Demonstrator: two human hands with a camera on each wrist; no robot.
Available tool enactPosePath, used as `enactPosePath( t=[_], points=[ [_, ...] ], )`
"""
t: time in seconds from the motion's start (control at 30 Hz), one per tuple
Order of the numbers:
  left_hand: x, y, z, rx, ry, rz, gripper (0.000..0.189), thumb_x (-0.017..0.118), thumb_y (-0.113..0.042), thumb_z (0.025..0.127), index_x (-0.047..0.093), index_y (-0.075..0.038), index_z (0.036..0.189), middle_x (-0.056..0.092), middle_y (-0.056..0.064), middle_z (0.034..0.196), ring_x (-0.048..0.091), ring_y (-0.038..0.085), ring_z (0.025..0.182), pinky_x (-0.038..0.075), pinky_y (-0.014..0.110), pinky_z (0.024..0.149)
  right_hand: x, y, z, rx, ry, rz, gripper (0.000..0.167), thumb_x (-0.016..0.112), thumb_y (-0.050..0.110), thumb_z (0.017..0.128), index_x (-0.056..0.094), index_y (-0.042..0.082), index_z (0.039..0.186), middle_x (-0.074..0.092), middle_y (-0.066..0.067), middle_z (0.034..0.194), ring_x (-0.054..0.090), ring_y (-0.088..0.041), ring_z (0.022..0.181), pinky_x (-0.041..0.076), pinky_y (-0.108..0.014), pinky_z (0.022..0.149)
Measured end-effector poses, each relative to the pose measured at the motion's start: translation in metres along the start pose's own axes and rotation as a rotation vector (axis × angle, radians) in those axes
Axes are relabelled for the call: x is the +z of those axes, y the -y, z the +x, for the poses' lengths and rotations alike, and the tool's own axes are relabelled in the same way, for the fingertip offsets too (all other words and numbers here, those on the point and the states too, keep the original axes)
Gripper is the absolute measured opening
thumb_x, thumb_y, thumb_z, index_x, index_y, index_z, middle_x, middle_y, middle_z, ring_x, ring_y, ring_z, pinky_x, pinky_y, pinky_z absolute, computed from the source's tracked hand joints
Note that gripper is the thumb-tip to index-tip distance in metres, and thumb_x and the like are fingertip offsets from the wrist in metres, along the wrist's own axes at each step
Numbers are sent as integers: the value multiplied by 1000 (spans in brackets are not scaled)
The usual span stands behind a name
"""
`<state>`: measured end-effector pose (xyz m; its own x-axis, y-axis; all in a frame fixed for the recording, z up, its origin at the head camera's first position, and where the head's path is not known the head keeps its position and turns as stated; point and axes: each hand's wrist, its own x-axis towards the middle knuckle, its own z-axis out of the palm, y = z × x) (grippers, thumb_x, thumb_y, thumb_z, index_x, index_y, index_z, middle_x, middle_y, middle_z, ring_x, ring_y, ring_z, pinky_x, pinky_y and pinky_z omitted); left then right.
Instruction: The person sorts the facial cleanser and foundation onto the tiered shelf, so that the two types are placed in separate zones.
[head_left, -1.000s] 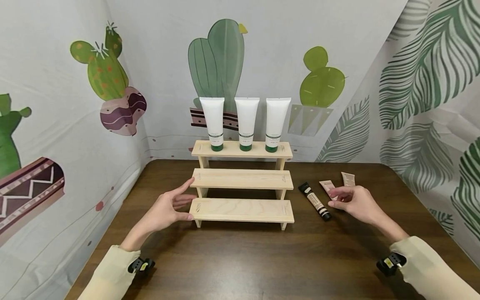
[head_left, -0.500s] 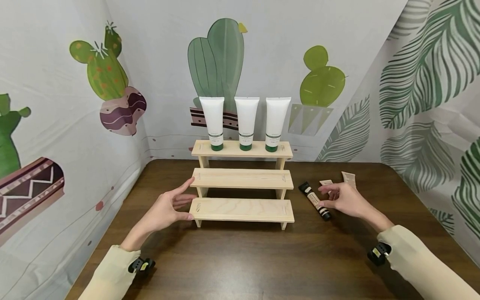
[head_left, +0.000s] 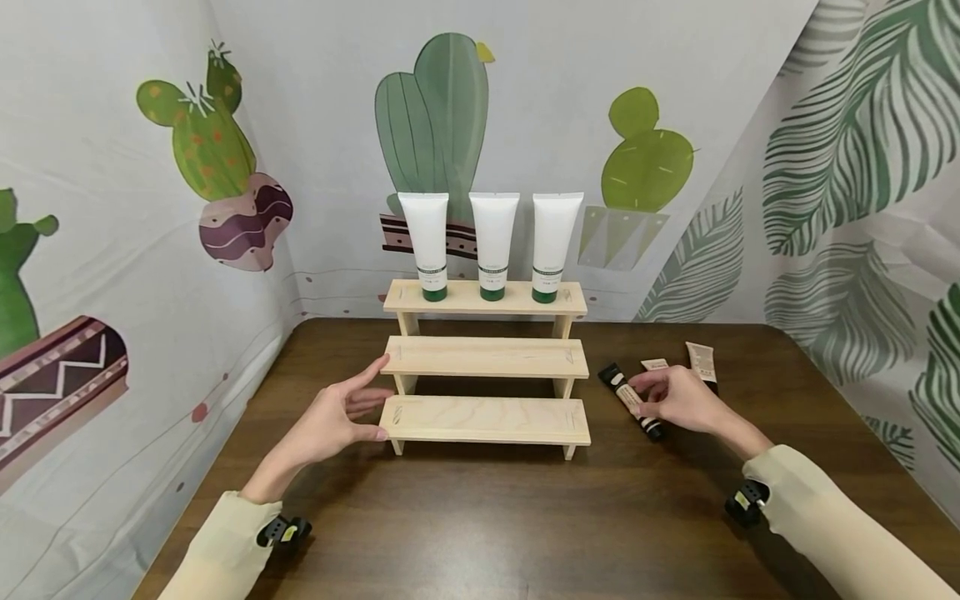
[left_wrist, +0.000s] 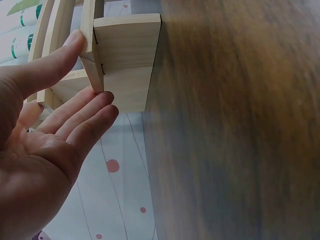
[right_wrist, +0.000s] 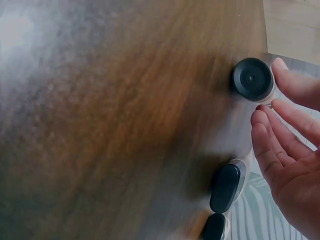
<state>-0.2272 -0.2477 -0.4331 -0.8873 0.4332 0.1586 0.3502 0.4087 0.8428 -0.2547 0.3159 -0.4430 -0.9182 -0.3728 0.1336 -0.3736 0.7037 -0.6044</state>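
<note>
My left hand (head_left: 336, 421) lies at the left end of a three-tier wooden display stand (head_left: 486, 421), thumb at the lowest shelf's edge and index fingertip at the middle shelf. In the left wrist view its fingers (left_wrist: 90, 117) reach along the stand's side board (left_wrist: 127, 65). My right hand (head_left: 686, 400) is over a black tube with a beige label (head_left: 628, 396), lying on the table. Seen from the right wrist, thumb and index fingertip stand apart beside the tube's round black cap (right_wrist: 252, 79). Two smaller beige tubes lie beyond, one (head_left: 654, 364) partly hidden by the hand, the other (head_left: 702, 362) farther right.
Three white tubes with green caps (head_left: 491, 250) stand upright in a row on the stand's top shelf. The dark wooden table (head_left: 480, 525) extends in front of the stand. Behind it hangs a fabric backdrop (head_left: 540, 92) printed with cacti and leaves.
My right hand has moved left from the nearer beige tube to the black tube, which lies where it was. The left hand keeps its place on the stand.
</note>
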Motion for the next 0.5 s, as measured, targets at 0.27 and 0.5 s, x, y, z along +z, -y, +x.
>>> enactPosePath(
  t=[0.27, 0.5],
  points=[
    [0, 0, 1, 4, 2, -4, 111, 90, 8, 78, 31, -18, 168, 67, 22, 136, 64, 37, 126, 52, 53, 107, 1, 0, -1, -7, 17, 9, 41, 90, 9, 84, 75, -5, 119, 75, -8, 99, 70, -18, 81, 56, -27, 61],
    [0, -1, 0, -6, -1, 7, 111, 90, 7, 78, 31, -19, 168, 66, 22, 138, 64, 36, 127, 52, 49, 107, 2, -1, -3, 3, 61, 50, 37, 88, 9, 86, 75, -4, 118, 73, -5, 97, 69, -18, 82, 58, -27, 65]
  ],
)
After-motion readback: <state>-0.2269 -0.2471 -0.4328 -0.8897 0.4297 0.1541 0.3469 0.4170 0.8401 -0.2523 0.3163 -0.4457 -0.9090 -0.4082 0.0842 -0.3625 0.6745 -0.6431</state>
